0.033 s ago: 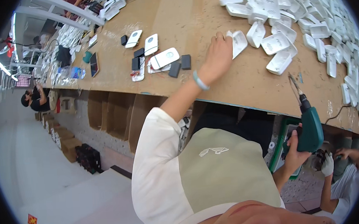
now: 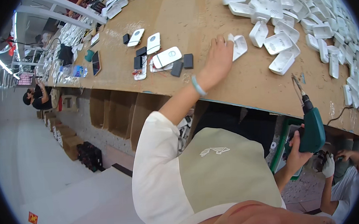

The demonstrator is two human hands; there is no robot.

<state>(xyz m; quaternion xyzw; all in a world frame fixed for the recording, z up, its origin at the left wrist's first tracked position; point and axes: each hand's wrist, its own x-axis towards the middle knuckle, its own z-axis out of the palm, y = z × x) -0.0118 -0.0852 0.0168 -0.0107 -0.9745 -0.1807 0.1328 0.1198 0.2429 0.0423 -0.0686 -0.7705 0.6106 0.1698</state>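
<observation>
My left hand (image 2: 217,61) reaches out over the brown wooden table (image 2: 189,15) and closes its fingers on the edge of a white plastic shell (image 2: 240,47) lying there. A pale green band sits on that wrist. My right hand (image 2: 294,152) is low, below the table's near edge, gripping a teal electric screwdriver (image 2: 312,129) whose bit points up toward the table.
A big heap of white plastic shells (image 2: 297,16) covers the table's right side. Left of my hand lie white devices (image 2: 166,56) and small black blocks (image 2: 188,61). Another person's gloved hand (image 2: 328,166) is at lower right; a person (image 2: 35,99) sits far left. Cardboard boxes (image 2: 69,144) stand below.
</observation>
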